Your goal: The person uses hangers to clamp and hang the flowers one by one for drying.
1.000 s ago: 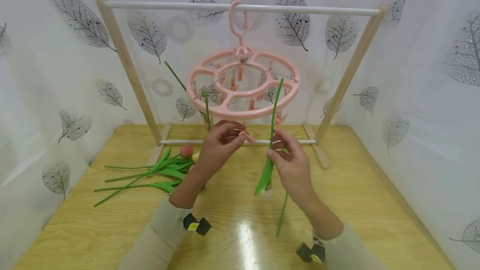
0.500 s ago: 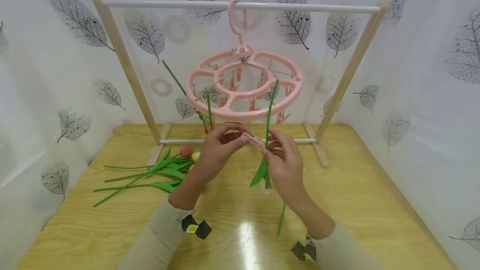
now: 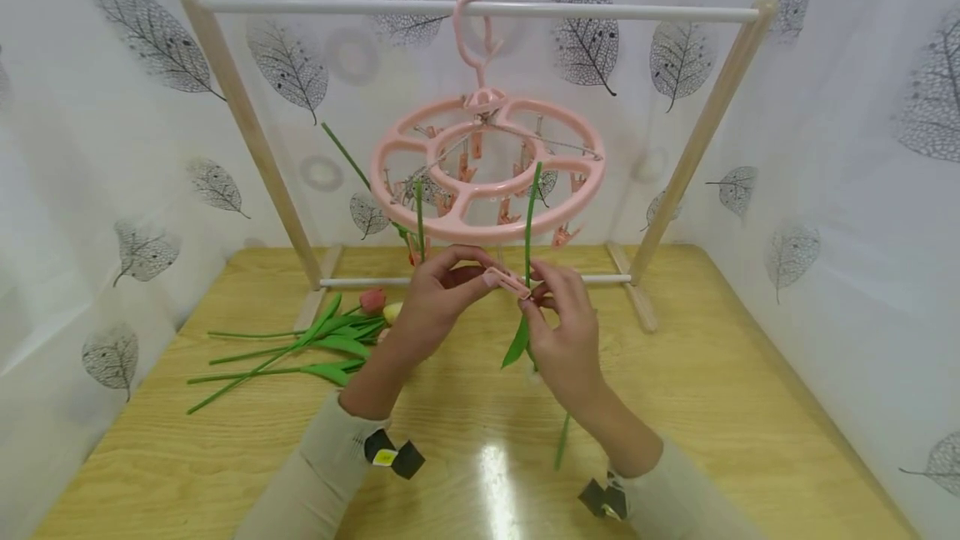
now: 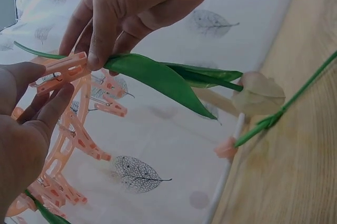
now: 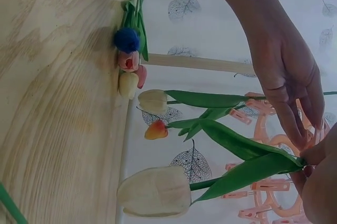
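My left hand [image 3: 442, 294] pinches a pink clothespin [image 3: 510, 282] below the front rim of a round pink clip hanger [image 3: 487, 232]. In my right hand [image 3: 566, 332] is the green stem [image 3: 534, 207] of an artificial tulip, upside down. Its cream bloom [image 5: 155, 191] and broad leaves hang below the fingers. The clothespin's far end meets the stem at the right fingertips, as the left wrist view shows. On the hanger's left side, another cream tulip [image 5: 152, 102] and an orange tulip [image 5: 156, 129] hang head down from clips.
The hanger hooks over the white top bar [image 3: 600, 12] of a wooden stand [image 3: 251, 132]. Several tulips [image 3: 330, 340] lie on the table at left. Another tulip stem [image 3: 562, 440] lies under my right forearm. More pink clothespins [image 4: 87, 140] dangle from the ring. A leaf-patterned curtain [image 3: 832, 107] surrounds the table.
My right hand has moved left with the tulip, bringing its stem up to the clothespin. My left hand stays nearly in place, with the clothespin now fully showing between both hands.
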